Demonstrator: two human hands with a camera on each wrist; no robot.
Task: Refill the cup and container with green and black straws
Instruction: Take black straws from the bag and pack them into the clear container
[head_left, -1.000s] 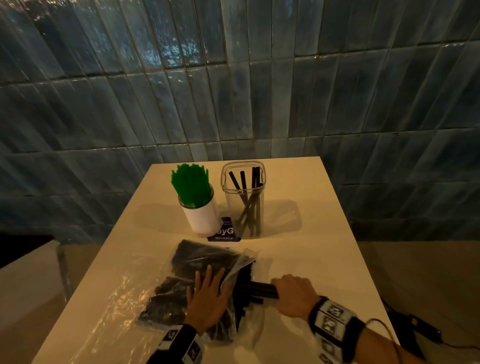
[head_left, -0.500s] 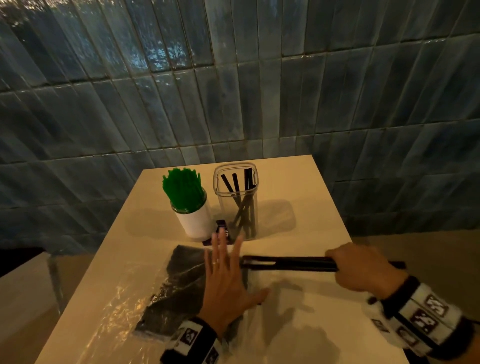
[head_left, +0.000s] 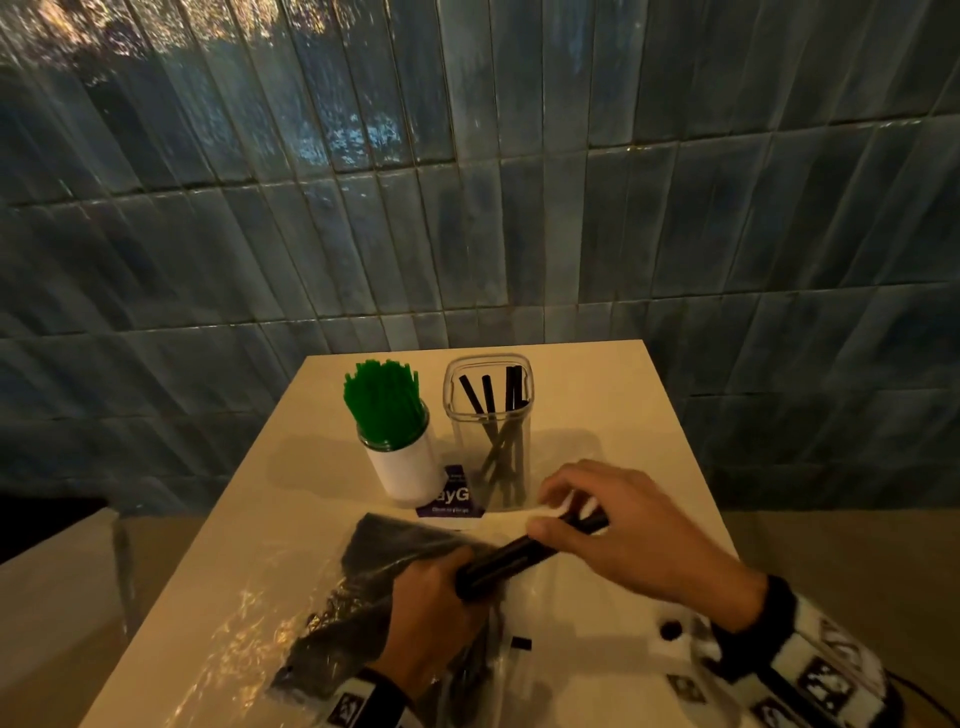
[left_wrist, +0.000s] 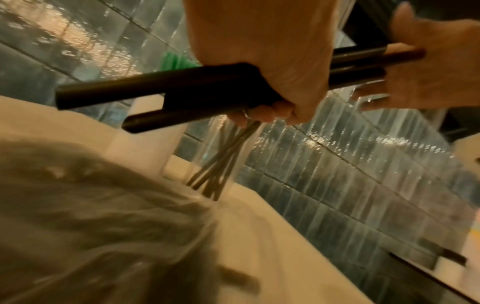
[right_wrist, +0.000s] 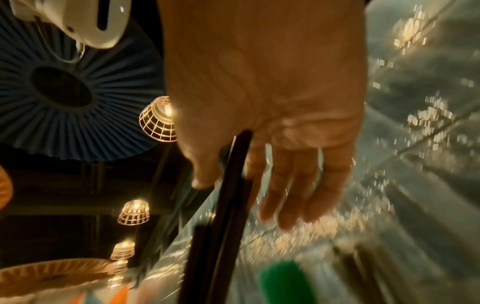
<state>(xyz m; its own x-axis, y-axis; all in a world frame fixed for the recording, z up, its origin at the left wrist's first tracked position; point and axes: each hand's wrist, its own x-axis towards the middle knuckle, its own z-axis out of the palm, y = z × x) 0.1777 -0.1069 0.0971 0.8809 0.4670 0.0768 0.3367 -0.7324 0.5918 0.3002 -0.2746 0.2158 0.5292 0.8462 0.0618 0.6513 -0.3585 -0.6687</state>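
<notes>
A white cup (head_left: 408, 475) packed with green straws (head_left: 385, 410) stands at the back of the table. Right of it, a clear container (head_left: 488, 441) holds a few black straws. A bundle of black straws (head_left: 511, 558) lies tilted above the plastic bag (head_left: 332, 613), which holds more black straws. My left hand (head_left: 457, 577) grips the bundle's lower end, and the left wrist view shows its fingers curled round the bundle of black straws (left_wrist: 155, 90). My right hand (head_left: 550, 519) pinches the upper end between thumb and fingers, just in front of the container.
A purple card (head_left: 451, 500) lies at the foot of the cup and container. One short black piece (head_left: 521, 643) lies loose on the cream table (head_left: 649, 457) near my left wrist. A blue tiled wall stands behind the table; the floor drops off on both sides.
My right hand swung the bundle back from the right toward the middle, near the container. My left hand lifted off the bag and took hold of the bundle's lower end.
</notes>
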